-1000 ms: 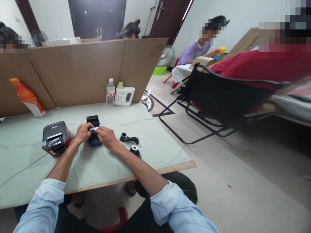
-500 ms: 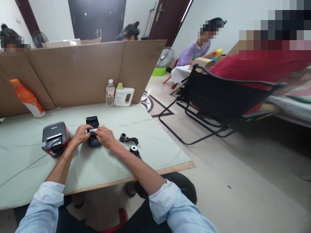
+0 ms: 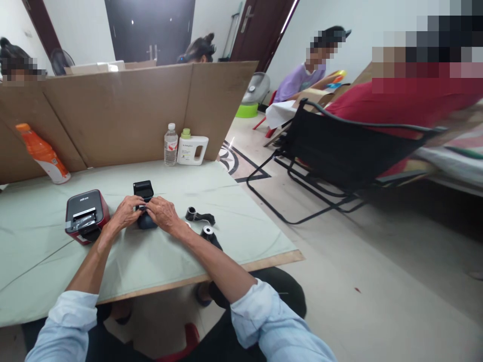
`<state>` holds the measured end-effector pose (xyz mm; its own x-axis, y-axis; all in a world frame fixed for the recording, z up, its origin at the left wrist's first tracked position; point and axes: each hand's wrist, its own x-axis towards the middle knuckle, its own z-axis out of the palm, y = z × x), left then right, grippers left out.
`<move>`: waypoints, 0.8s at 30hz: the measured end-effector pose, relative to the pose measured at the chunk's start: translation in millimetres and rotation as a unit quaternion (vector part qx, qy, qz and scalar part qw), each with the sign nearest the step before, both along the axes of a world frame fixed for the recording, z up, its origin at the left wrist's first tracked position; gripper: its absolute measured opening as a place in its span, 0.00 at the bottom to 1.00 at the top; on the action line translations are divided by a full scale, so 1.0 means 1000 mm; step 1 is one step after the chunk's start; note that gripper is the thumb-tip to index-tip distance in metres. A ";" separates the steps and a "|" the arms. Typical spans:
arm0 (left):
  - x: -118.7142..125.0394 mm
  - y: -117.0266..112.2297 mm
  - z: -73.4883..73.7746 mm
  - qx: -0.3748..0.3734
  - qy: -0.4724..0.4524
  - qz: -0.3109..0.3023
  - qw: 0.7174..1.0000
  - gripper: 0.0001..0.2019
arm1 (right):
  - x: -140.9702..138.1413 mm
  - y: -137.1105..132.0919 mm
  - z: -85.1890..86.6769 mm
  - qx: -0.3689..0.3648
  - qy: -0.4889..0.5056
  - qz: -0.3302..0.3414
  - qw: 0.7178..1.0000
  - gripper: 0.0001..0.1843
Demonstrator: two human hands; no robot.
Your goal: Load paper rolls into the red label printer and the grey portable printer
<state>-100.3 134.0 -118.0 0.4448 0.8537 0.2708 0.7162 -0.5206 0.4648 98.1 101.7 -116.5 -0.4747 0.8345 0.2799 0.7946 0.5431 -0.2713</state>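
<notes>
A small dark device (image 3: 146,221), resembling a label printer, stands on the table with its black lid (image 3: 143,189) flipped up. My left hand (image 3: 129,211) reaches into its opening from the left, fingers curled together. From the right my right hand (image 3: 163,212) meets it there, fingers also bent inward, the fingertips of both hands almost touching. Whatever they pinch is hidden behind the fingers. Left of my hands sits a larger black and red printer (image 3: 87,213). To the right lie a black ribbon roll (image 3: 191,213) with a loose tail and another roll with a white core (image 3: 208,230).
Cardboard panels (image 3: 128,113) wall off the table's far side. Before them stand an orange bottle (image 3: 43,153), a water bottle (image 3: 171,146) and a white jug (image 3: 191,150). Beyond the table's right edge is a black folding chair (image 3: 332,161) with a person in red; other people sit farther off.
The white piece that showed between my fingertips over the device is now out of sight. My hands have shifted slightly and drawn closer together at the opening.
</notes>
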 end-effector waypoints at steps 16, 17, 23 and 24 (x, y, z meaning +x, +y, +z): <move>-0.010 0.003 0.003 -0.027 -0.087 0.056 0.994 0.14 | 0.000 -0.009 -0.013 0.054 0.018 0.015 0.998 0.11; -0.010 0.008 0.002 -0.024 -0.113 0.102 0.988 0.15 | -0.001 -0.010 -0.013 0.054 0.021 0.015 0.998 0.11; 0.001 0.049 -0.016 -0.076 -0.184 0.207 0.958 0.23 | -0.003 -0.020 -0.019 0.059 0.033 0.001 0.998 0.11; 0.003 0.054 -0.019 -0.079 -0.194 0.193 0.959 0.23 | -0.004 -0.021 -0.021 0.059 0.033 -0.003 0.998 0.11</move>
<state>-96.8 187.8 -136.5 -0.0197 0.9784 0.2058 0.5987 -0.1533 0.7862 93.9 80.6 -137.0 -0.4467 0.7971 0.4062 0.7808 0.5690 -0.2579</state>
